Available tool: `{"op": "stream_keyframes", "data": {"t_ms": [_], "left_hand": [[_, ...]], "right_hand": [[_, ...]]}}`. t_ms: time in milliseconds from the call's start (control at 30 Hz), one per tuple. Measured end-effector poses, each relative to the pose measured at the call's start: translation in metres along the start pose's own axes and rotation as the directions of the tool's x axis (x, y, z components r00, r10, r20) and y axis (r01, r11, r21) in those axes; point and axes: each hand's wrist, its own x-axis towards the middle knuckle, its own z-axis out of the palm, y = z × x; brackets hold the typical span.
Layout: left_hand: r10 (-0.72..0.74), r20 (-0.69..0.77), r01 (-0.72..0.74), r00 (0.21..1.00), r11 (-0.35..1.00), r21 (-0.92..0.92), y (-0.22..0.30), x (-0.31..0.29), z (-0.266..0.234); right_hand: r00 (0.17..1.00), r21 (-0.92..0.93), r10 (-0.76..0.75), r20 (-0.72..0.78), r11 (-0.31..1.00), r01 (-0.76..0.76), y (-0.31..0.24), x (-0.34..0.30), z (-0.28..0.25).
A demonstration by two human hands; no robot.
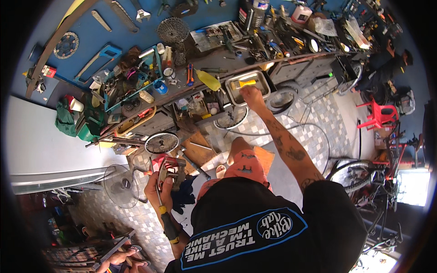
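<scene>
My left hand point(157, 193) is closed around a metal bicycle pedal point(173, 170). The same hand also keeps a screwdriver point(168, 225) with a black and yellow handle, its shaft running up alongside the pedal. Stretched out ahead, my right hand point(252, 97) grips a small yellow-handled brush point(247, 83) over a rectangular metal tray point(235, 101). The tray sits at the workbench's front edge, in or on an open drawer. My fingers partly hide the brush, and its bristles are hard to make out.
A cluttered workbench point(182, 93) spans the far side, with a yellow bottle point(208, 80) near the tray. Bicycle wheels point(161, 143) stand below it. A fan point(122, 184) is at left, a red chair point(378, 115) at right. Another person point(393, 63) is at far right.
</scene>
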Motion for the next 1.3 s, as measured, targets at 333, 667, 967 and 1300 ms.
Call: {"op": "stream_keyframes", "data": {"t_ms": [333,667,967,1300], "left_hand": [[-0.032,-0.149,0.008,0.988,0.987,-0.159,0.034,0.027,0.058],[-0.052,-0.395,-0.016,0.917,0.986,-0.168,0.148,0.189,0.293],[0.017,-0.426,-0.12,0.905,0.968,-0.219,0.214,0.304,0.407],[-0.004,-0.144,0.043,0.99,0.962,0.27,0.161,0.29,0.462]], "right_hand": [[0.943,-0.362,-0.141,0.301,0.898,0.25,0.005,0.221,0.117],[0.617,0.833,-0.577,0.535,0.481,-0.273,-0.028,0.105,-0.032],[0.741,0.665,-0.113,0.662,0.544,-0.511,0.098,0.242,-0.264],[0.969,-0.452,-0.094,0.228,0.872,0.191,0.19,0.37,-0.302]]}}
